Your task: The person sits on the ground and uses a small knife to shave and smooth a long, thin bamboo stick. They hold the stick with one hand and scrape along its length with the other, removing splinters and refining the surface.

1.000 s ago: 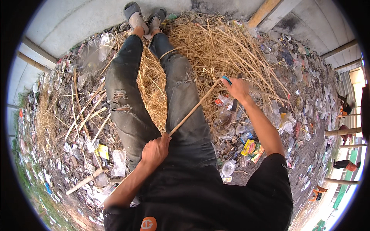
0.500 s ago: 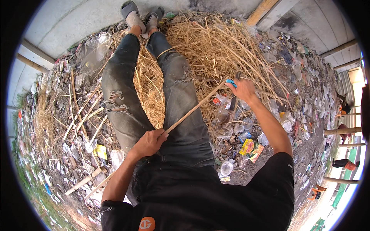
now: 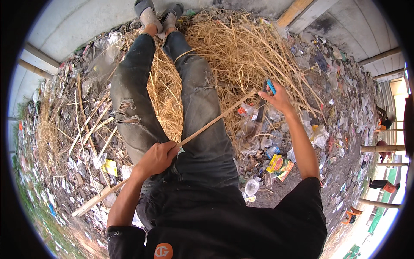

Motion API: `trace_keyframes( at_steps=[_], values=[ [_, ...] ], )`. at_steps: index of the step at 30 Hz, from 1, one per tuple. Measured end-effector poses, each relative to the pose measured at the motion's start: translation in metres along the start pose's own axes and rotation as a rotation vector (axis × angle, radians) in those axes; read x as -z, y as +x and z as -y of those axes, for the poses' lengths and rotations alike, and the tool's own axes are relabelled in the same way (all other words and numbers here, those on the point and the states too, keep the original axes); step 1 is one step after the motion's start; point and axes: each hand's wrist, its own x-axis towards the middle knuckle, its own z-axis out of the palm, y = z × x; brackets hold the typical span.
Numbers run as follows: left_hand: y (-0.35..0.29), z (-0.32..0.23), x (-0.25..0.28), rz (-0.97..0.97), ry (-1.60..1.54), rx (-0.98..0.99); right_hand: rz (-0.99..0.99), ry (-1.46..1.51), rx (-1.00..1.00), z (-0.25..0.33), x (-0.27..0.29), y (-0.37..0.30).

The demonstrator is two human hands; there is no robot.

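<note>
I sit on the ground with my legs in torn grey jeans (image 3: 129,108) stretched out over a heap of dry straw (image 3: 241,52). My left hand (image 3: 155,159) grips a long thin wooden strip (image 3: 215,120) that slants across my right thigh, from the litter at lower left up to the right. My right hand (image 3: 279,99) is closed on a blue-handled knife (image 3: 271,86) just past the strip's upper tip. Its dark blade points down beside the tip.
Plastic litter, bottles and wrappers (image 3: 278,164) cover the ground on both sides. Loose canes (image 3: 92,125) lie to my left. A concrete wall (image 3: 77,17) stands past my sandalled feet (image 3: 148,13). Other people (image 3: 381,184) are far off at the right rim.
My right hand with the knife has shifted slightly right, off the strip's upper end. My left hand has slid a little down the strip toward me.
</note>
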Motion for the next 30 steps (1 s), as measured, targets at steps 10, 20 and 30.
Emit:
trace_keyframes(
  at_steps=[10, 20, 30],
  values=[
    [-0.006, -0.005, 0.002, -0.059, 0.108, -0.005, -0.024, -0.111, 0.266, 0.022, -0.03, 0.007],
    [-0.011, -0.004, -0.01, -0.133, 0.288, 0.042, -0.19, 0.108, -0.041, 0.028, -0.046, 0.01],
    [-0.016, -0.008, -0.014, -0.186, 0.396, 0.055, -0.195, 0.883, -0.526, -0.011, -0.068, 0.015]
  ],
)
